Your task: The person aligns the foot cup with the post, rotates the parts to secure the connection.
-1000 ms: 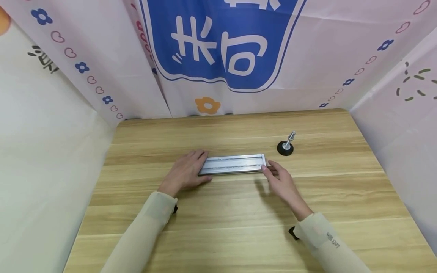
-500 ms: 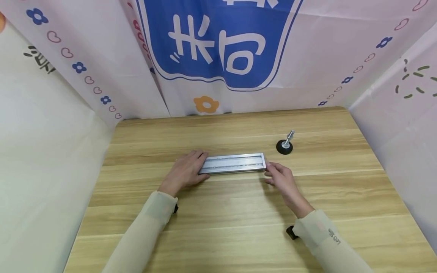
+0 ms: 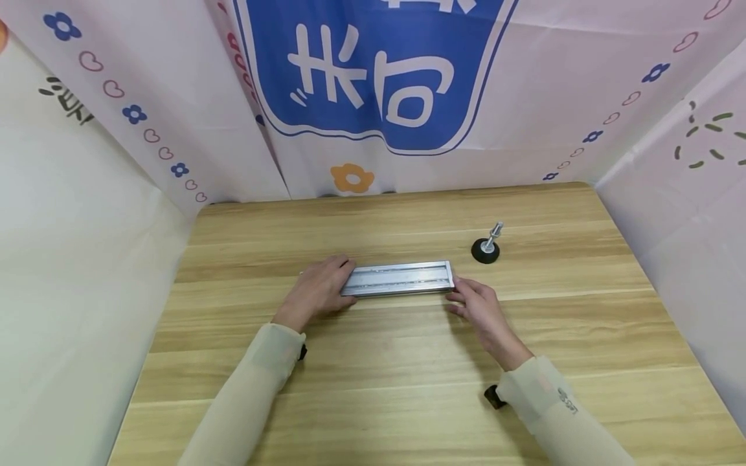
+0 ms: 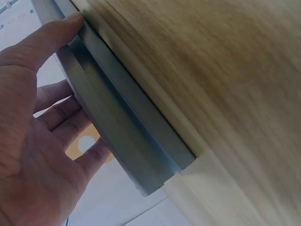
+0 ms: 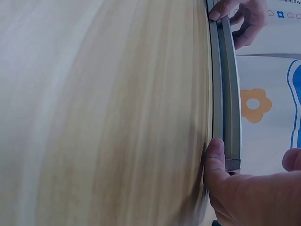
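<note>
A silver aluminium profile (image 3: pixel 393 279) with lengthwise grooves lies across the wooden table, a flat end cap (image 3: pixel 449 274) at its right end. My left hand (image 3: pixel 317 288) grips the left end; the left wrist view shows the thumb on the near face and fingers behind the far side of the profile (image 4: pixel 127 122). My right hand (image 3: pixel 480 307) holds the capped end, fingers bent. In the right wrist view its thumb (image 5: pixel 215 155) touches the near edge beside the cap (image 5: pixel 233 164). Another fingertip (image 5: pixel 291 160) shows on the far side, its contact unclear.
A levelling foot (image 3: pixel 486 248) with a black round base and a threaded metal stud stands behind and right of the profile. Printed white cloth (image 3: pixel 536 116) hangs behind and along both sides of the wooden table (image 3: pixel 373 375).
My right thumb has slid off the cap's near top corner, and the fingers now sit lower against that end. My left hand keeps its grip; the profile has hardly moved.
</note>
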Tool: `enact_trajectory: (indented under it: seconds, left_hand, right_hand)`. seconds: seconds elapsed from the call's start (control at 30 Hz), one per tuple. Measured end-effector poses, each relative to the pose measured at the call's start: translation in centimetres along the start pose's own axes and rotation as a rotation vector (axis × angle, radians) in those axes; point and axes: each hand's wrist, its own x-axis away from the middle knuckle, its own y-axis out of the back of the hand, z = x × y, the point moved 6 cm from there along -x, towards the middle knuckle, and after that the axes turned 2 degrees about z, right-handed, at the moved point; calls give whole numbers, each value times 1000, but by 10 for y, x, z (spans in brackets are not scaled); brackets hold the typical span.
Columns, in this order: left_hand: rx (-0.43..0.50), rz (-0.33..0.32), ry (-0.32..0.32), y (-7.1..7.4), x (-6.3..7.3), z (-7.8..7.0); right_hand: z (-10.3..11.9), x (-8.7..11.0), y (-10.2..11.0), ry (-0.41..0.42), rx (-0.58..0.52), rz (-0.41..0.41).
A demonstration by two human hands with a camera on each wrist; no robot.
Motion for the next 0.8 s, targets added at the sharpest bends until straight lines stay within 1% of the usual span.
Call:
enact_trajectory:
  seconds: [0.1,0.27,0.5,0.7,0.8]
  left_hand:
    - [1,2,-3,0,0,1]
    - [-9,-7,-39,0,2,0]
    - [12,-48,-91,-4,7,-1]
    - [71,-61,-83,-7,9,1]
    - [83,-66,-80,-8,10,1]
  right_hand:
    - [0,0,-1,-4,-30,8]
    - [1,1,-3,-6,-62,19]
    - [1,0,-5,-1,-79,11]
    - [1,-1,-6,16,-79,-12]
    - [1,-1,-6,16,-80,-27]
